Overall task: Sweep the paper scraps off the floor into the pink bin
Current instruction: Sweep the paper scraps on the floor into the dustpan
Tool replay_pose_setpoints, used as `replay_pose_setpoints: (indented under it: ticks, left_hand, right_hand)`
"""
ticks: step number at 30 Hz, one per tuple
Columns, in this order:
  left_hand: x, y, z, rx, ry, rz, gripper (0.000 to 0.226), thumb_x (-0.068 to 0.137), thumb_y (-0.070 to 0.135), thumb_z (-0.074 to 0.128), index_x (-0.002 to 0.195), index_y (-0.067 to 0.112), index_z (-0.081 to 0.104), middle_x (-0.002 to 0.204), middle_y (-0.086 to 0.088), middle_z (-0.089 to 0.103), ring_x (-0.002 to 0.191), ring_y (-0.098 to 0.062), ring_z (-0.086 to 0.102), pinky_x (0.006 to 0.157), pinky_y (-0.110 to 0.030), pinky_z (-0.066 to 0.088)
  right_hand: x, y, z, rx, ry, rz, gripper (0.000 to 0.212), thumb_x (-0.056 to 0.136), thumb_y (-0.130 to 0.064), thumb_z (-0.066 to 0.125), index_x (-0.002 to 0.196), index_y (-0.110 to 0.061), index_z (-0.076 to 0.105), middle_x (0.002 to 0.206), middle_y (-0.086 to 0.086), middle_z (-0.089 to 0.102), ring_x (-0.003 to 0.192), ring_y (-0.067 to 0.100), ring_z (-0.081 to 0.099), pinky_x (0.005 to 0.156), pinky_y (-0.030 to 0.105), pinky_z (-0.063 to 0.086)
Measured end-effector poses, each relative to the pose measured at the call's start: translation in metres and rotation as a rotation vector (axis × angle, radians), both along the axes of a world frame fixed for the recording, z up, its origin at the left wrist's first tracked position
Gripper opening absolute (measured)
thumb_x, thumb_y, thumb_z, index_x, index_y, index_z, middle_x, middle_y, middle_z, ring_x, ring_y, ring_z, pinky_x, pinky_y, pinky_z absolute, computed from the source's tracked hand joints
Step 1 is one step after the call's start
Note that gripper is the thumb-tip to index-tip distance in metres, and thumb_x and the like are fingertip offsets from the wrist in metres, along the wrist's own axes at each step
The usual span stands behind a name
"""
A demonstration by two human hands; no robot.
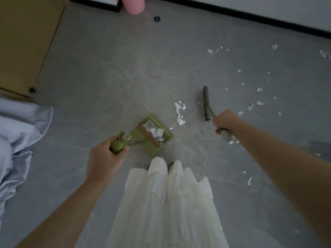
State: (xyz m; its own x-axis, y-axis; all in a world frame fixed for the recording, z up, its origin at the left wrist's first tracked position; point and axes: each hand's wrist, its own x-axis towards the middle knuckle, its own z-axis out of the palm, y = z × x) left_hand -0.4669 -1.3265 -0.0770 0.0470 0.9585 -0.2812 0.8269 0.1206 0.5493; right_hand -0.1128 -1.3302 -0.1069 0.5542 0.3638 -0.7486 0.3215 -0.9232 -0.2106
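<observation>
Fingers (222, 120) of the right hand (226, 119) curl round the broom (206, 102), the left hand (103, 159) grips the dustpan (152, 136) handle; mid-sweep, the small pile of scraps (179, 111) probably goes pan-ward next.

The bin (133, 5) is cut off by the top edge; only its lower part shows. The cabinet (26, 42) runs off the left and top edges, and the bedding (16, 140) off the left edge. Scraps (324, 54) at the right edge are partly cropped. The broom (206, 102) handle is hidden inside the right hand (226, 120). Print on the paper in the dustpan (152, 136) is too blurred to read.
</observation>
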Motion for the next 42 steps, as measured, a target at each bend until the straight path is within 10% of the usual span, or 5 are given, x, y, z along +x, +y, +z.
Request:
replay_pose_setpoints:
  ticks: [4,16,22,33,42]
  left_hand:
    - [-0.004,0.014,-0.008,-0.006,0.021,-0.018,0.03,0.078,0.023,0.074,0.108,0.017,0.072,0.087,-0.009,0.073,0.086,-0.032,0.066,0.065,-0.028,0.041]
    - [-0.007,0.027,-0.015,-0.07,0.008,-0.06,0.028,0.08,0.027,0.071,0.108,0.023,0.07,0.083,-0.004,0.071,0.082,-0.029,0.065,0.063,-0.032,0.048]
    - [-0.005,0.029,-0.019,-0.047,0.015,-0.084,0.029,0.081,0.027,0.071,0.11,0.025,0.069,0.088,-0.007,0.072,0.088,-0.033,0.064,0.065,-0.031,0.046]
    - [-0.004,0.033,-0.024,-0.026,0.007,-0.163,0.023,0.081,0.026,0.07,0.103,0.02,0.071,0.081,-0.008,0.07,0.081,-0.032,0.064,0.062,-0.032,0.046]
    - [-0.002,0.04,-0.024,-0.015,0.039,-0.195,0.022,0.081,0.025,0.072,0.1,0.015,0.072,0.085,-0.015,0.069,0.086,-0.039,0.063,0.063,-0.028,0.036]
  right_hand:
    - [0.004,0.009,-0.013,-0.061,-0.035,0.071,0.02,0.087,-0.013,0.054,0.097,0.004,0.058,0.089,0.022,0.071,0.088,0.036,0.07,0.079,0.04,0.056]
    - [-0.019,0.001,0.018,-0.184,-0.02,0.248,0.015,0.085,-0.009,0.057,0.089,0.004,0.065,0.058,0.012,0.061,0.025,0.013,0.05,0.035,0.012,0.036]
    - [-0.031,0.008,0.0,-0.149,-0.149,0.438,0.017,0.085,-0.011,0.055,0.096,0.001,0.059,0.063,0.011,0.06,0.052,0.026,0.062,0.056,0.033,0.057]
    - [-0.036,-0.05,-0.008,-0.315,-0.145,0.862,0.02,0.079,-0.021,0.056,0.098,-0.015,0.059,0.099,0.011,0.064,0.09,0.029,0.064,0.067,0.026,0.045]
    - [-0.041,-0.069,0.011,-0.236,-0.067,0.5,0.011,0.086,-0.01,0.051,0.09,-0.004,0.059,0.06,0.007,0.06,0.039,0.014,0.056,0.038,0.02,0.044]
